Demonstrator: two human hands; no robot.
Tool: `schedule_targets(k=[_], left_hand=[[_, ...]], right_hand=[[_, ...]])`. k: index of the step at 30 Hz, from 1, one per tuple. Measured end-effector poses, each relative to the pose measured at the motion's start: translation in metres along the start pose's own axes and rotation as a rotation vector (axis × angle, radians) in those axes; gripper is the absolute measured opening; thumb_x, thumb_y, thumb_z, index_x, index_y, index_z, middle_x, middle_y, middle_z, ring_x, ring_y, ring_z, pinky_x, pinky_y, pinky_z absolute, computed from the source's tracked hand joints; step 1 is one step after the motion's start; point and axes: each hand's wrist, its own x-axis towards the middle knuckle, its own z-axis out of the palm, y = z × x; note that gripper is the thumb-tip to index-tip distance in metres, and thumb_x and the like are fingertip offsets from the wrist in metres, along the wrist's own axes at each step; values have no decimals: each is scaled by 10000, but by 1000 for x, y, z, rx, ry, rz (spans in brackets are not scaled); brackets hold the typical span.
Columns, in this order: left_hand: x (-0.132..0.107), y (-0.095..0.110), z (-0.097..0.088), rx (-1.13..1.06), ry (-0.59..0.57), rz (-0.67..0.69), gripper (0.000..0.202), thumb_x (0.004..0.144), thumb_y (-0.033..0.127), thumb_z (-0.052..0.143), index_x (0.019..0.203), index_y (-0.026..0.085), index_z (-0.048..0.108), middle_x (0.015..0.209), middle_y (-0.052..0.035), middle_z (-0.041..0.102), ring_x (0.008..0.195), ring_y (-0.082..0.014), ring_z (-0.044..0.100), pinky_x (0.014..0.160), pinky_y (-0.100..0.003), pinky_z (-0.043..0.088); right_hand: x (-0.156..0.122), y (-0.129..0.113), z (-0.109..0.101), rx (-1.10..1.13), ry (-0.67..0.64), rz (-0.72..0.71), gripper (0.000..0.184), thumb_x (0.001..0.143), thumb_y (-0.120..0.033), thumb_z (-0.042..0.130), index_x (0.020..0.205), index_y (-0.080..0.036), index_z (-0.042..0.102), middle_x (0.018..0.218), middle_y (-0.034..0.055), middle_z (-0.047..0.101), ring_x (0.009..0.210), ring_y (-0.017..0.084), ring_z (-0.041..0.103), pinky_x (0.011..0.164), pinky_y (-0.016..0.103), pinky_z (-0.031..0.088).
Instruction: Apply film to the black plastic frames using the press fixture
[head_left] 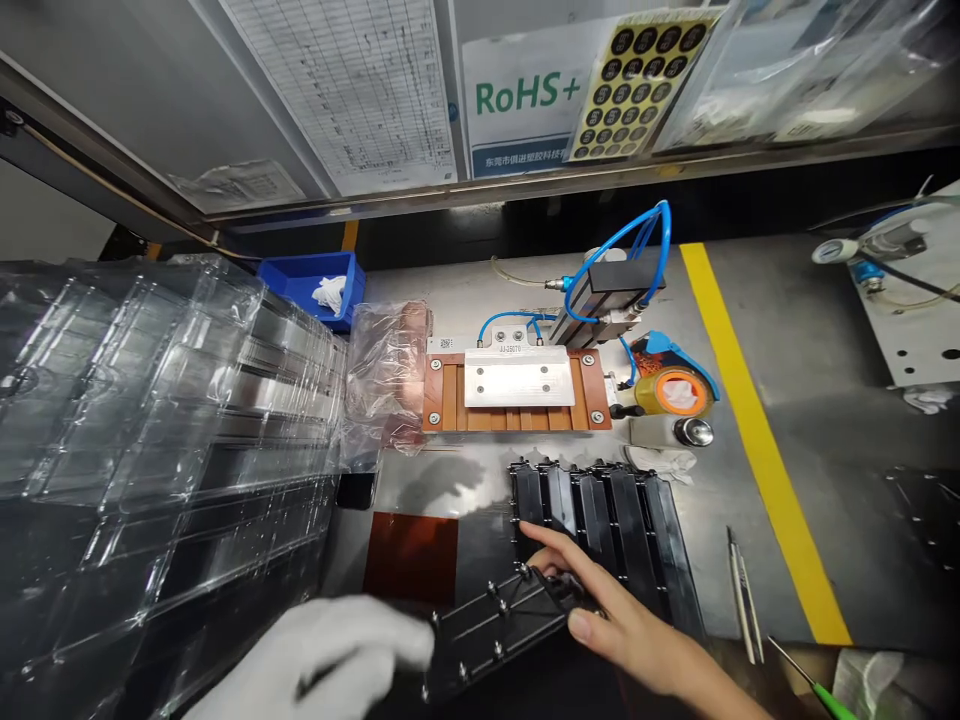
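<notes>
A black plastic panel [502, 625] with thin metal rods and small pins is held tilted at the bottom centre. My bare right hand [615, 615] grips its right end between thumb and fingers, with the index finger stretched out. My left hand [322, 655], in a white glove and slightly blurred, is at the panel's left end. Its fingers are extended, a gap shows below them, and the foremost fingertip overlaps the panel's edge; whether it touches is unclear. Behind my right hand lies a row of several black slatted parts [592, 500].
A fixture [517, 378] with a white metal block and blue air hoses stands at centre. Stacked clear trays [172, 420] fill the left. Tape roll [681, 392], metal-capped bottle [664, 432], tweezers [742, 595] and a green-handled tool [831, 700] lie to the right. A blue bin [277, 270] sits behind.
</notes>
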Motion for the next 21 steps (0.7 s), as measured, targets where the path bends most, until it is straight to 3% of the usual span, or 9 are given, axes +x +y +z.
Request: schedule_targets(k=[2, 3, 4, 6, 8, 10, 13, 17, 21], left_hand=[[14, 9, -2, -388, -303, -132, 501, 863, 648, 487, 1301, 427, 591, 1365, -26, 648, 1146, -232, 644, 969, -422, 503], [22, 12, 4, -644, -477, -154, 585, 856, 701, 449, 1356, 412, 540, 1425, -55, 597, 1237, -246, 597, 1011, -447, 476], [31, 14, 13, -818, -610, -171, 638, 832, 746, 436, 1350, 393, 556, 1396, -74, 620, 1229, -261, 608, 1015, -473, 474], [44, 15, 36, -981, -682, -185, 612, 851, 720, 440, 1236, 304, 670, 1212, -89, 729, 1139, -251, 662, 1070, -471, 431], [51, 11, 58, -1053, -622, -240, 546, 861, 671, 487, 1086, 242, 738, 974, -81, 784, 957, -241, 720, 1032, -458, 466], [53, 4, 74, -1118, -501, -295, 524, 855, 657, 513, 1031, 220, 745, 812, -74, 775, 817, -235, 728, 937, -435, 527], [52, -4, 88, -1196, -347, -374, 623, 834, 730, 463, 1064, 213, 723, 697, -56, 733, 709, -220, 713, 813, -396, 570], [50, -7, 98, -1313, -292, -445, 720, 810, 785, 426, 1124, 195, 694, 759, -55, 741, 725, -204, 721, 810, -379, 579], [45, -7, 105, -1468, -198, -472, 623, 852, 697, 485, 1164, 198, 689, 1006, -100, 773, 963, -255, 729, 937, -430, 557]], right_hand=[[15, -13, -3, 53, -108, -52, 849, 820, -786, 483, 1502, -298, 347, 1119, 72, 643, 1013, 271, 603, 954, 455, 468], [24, -19, -2, 74, -161, -58, 859, 810, -787, 500, 1500, -297, 352, 1118, 68, 644, 1009, 266, 605, 942, 446, 474], [33, -25, -1, 92, -215, -58, 862, 809, -781, 514, 1501, -293, 352, 1135, 72, 648, 1026, 266, 609, 945, 446, 477], [50, -35, 3, 88, -270, -43, 813, 847, -742, 504, 1504, -287, 353, 1251, 94, 637, 1146, 277, 595, 1017, 471, 449], [62, -41, 5, 2, -158, -38, 705, 906, -678, 474, 1494, -303, 373, 1436, 97, 543, 1330, 279, 486, 1144, 511, 330], [66, -42, 5, -107, 81, -51, 591, 953, -613, 439, 1466, -321, 418, 1534, 72, 449, 1427, 265, 373, 1208, 525, 221], [61, -36, 4, -161, 312, -48, 502, 970, -558, 447, 1394, -296, 505, 1450, 93, 534, 1362, 269, 459, 1183, 530, 303], [48, -23, 9, -232, 298, -32, 403, 973, -487, 484, 1312, -292, 582, 1329, 87, 616, 1272, 268, 541, 1130, 509, 393], [41, -14, 18, -266, 265, -41, 360, 983, -466, 471, 1262, -297, 622, 1282, 78, 647, 1225, 261, 581, 1089, 469, 451]])
